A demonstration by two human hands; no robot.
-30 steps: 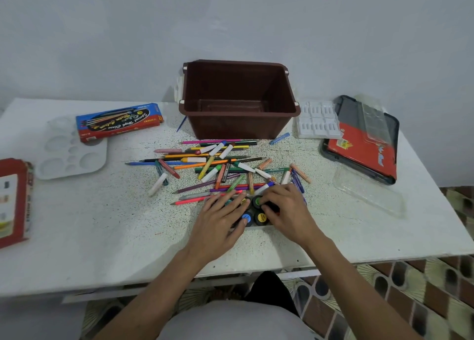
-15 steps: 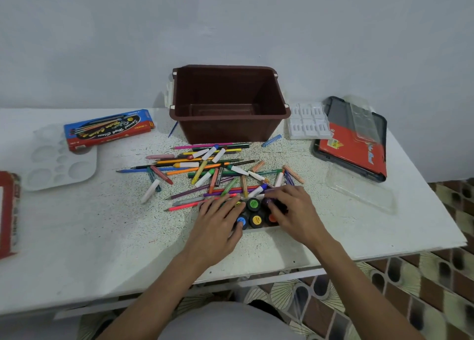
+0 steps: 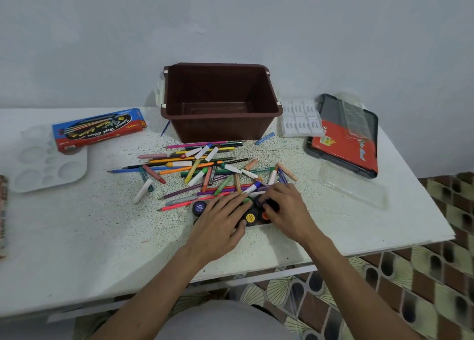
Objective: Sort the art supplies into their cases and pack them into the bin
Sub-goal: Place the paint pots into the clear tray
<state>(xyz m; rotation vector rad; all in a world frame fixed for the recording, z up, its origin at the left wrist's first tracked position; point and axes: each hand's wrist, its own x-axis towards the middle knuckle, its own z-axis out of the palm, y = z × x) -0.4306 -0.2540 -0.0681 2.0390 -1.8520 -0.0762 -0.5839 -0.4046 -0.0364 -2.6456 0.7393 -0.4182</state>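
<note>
Several small paint pots (image 3: pixel 250 217) with coloured lids sit clustered in a clear tray near the table's front edge. My left hand (image 3: pixel 218 221) lies flat over the left pots, fingers straight. My right hand (image 3: pixel 287 211) curls its fingers round a dark pot (image 3: pixel 266 203) at the cluster's right. One blue-lidded pot (image 3: pixel 199 207) shows left of my left hand. A heap of pencils, crayons and markers (image 3: pixel 205 168) lies just beyond. The empty brown bin (image 3: pixel 220 124) stands behind the heap.
A blue-red pencil box (image 3: pixel 97 129) and a white palette (image 3: pixel 48 160) lie at left. A white insert tray (image 3: pixel 300 121), a red-black case (image 3: pixel 343 139) and a clear lid (image 3: pixel 351 186) lie at right. A red box edge (image 3: pixel 3 211) shows far left.
My left hand slid right over the pots, uncovering a blue-lidded pot at its left. My right hand stays curled on the pots at the right. The view shifted slightly.
</note>
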